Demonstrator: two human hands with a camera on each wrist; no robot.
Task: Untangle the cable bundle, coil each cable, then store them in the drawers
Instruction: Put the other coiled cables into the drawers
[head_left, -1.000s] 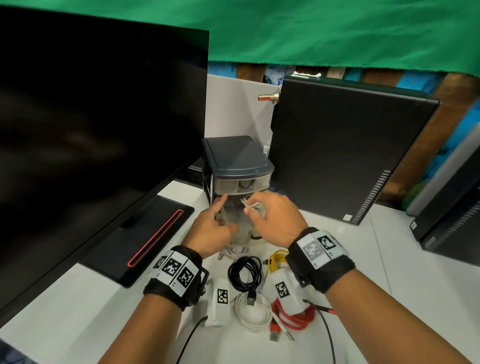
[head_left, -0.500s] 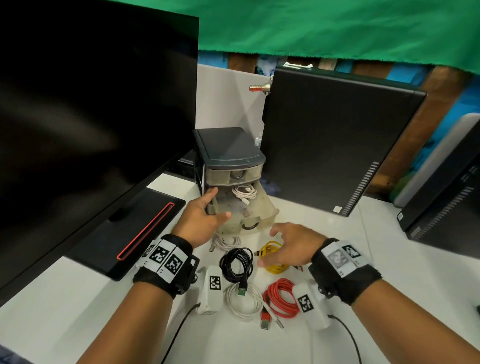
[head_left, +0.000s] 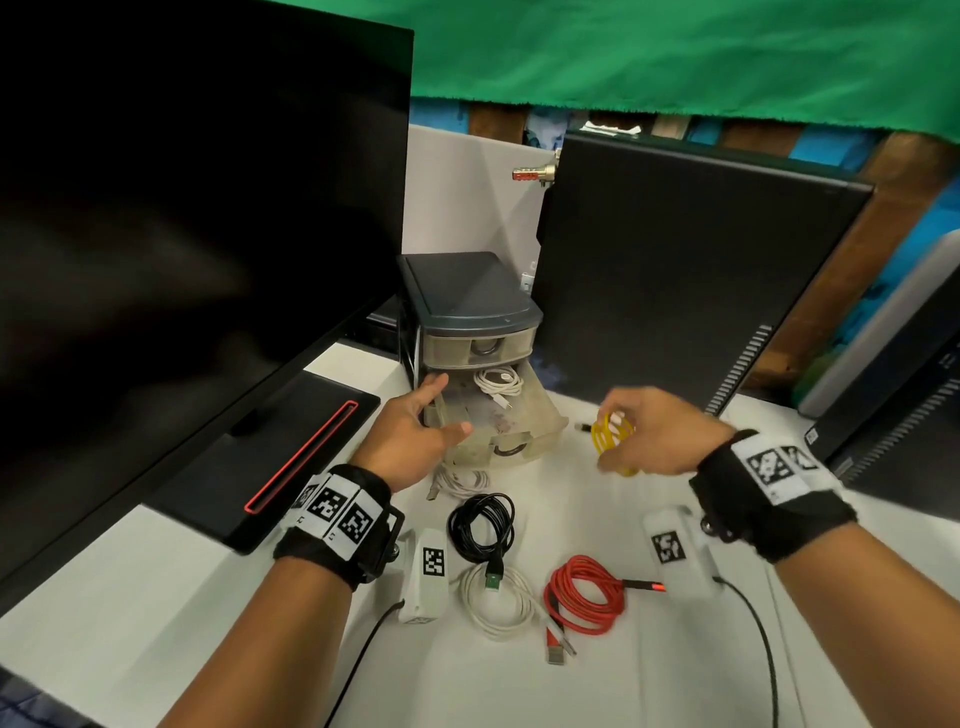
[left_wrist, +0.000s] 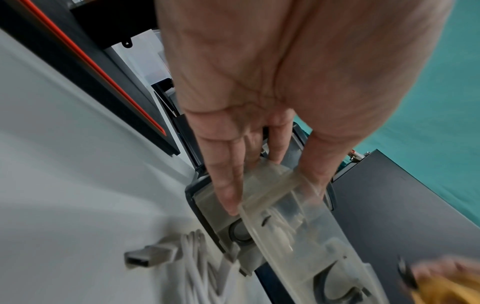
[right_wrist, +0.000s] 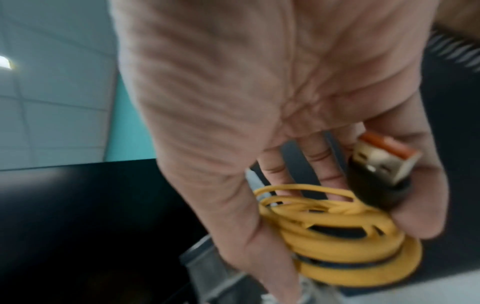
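A small grey drawer unit (head_left: 467, 306) stands at the back of the white table. Its translucent middle drawer (head_left: 543, 423) is pulled out with a coiled white cable (head_left: 498, 382) inside. My left hand (head_left: 447, 410) holds the drawer's left wall, fingers (left_wrist: 228, 195) outside and thumb inside. My right hand (head_left: 623, 434) hovers right of the drawer and grips a coiled yellow cable (head_left: 615, 439), whose USB plug (right_wrist: 381, 164) lies against the fingers. On the table lie coils of black cable (head_left: 480, 525), white cable (head_left: 501, 603) and red cable (head_left: 584, 595). A pale cable (head_left: 462, 480) lies under the drawer front.
A large black monitor (head_left: 182, 234) and its base (head_left: 270, 467) fill the left. A black computer tower (head_left: 675, 286) stands behind the drawer on the right, with more dark cases (head_left: 909, 395) at far right. Two white tagged blocks (head_left: 428, 571) hang at my wrists.
My right hand left the drawer, dropped to the yellow coil on the table and lifted it up to the right of the drawer. The left hand stayed on the drawer.
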